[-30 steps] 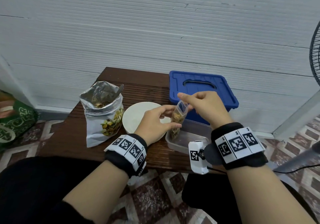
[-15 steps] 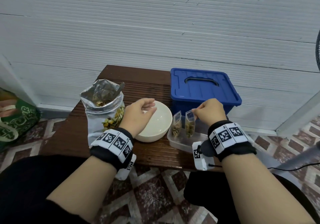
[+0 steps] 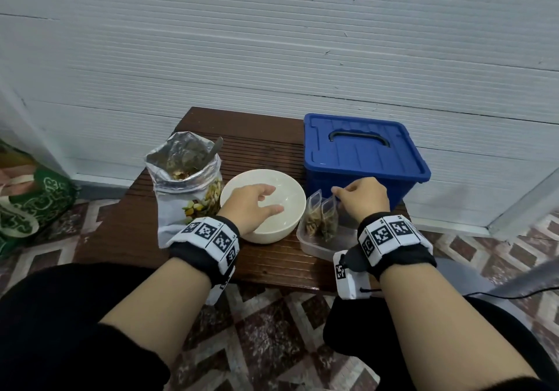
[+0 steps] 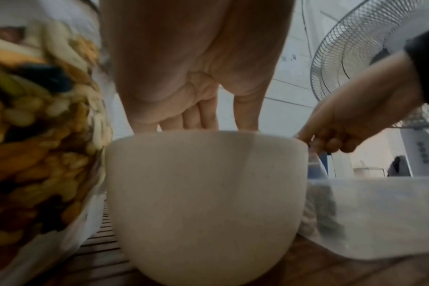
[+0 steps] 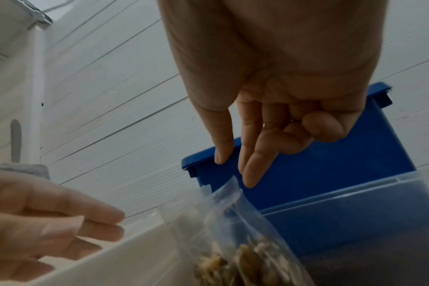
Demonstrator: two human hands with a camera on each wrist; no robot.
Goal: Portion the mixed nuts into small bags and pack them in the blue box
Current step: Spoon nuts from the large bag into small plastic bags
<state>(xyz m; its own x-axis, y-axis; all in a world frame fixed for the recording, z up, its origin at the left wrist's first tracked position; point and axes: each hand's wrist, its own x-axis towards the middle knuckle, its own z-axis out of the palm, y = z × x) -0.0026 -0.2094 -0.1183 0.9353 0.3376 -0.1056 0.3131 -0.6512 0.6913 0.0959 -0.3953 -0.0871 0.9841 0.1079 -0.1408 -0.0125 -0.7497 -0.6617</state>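
Observation:
A blue lidded box (image 3: pixel 363 160) stands at the table's back right. In front of it, a clear container (image 3: pixel 320 247) holds two small bags of nuts (image 3: pixel 314 218), upright side by side. My right hand (image 3: pixel 341 194) hovers just above the right bag's top (image 5: pixel 230 185); thumb and forefinger are apart and pinch nothing. My left hand (image 3: pixel 272 201) hangs with relaxed fingers over the white bowl (image 3: pixel 287 218). The big foil bag of mixed nuts (image 3: pixel 187 184) stands open left of the bowl.
A spoon handle (image 3: pixel 216 148) sticks out of the foil bag. The dark slatted table (image 3: pixel 272 263) is small, with a white wall close behind. A green bag (image 3: pixel 30 203) lies on the tiled floor at left. A standing fan (image 4: pixel 355 48) is at right.
One second ago both hands held a small bag above the container. The right hand lowered it beside the other bag and let go. The left hand moved over the bowl.

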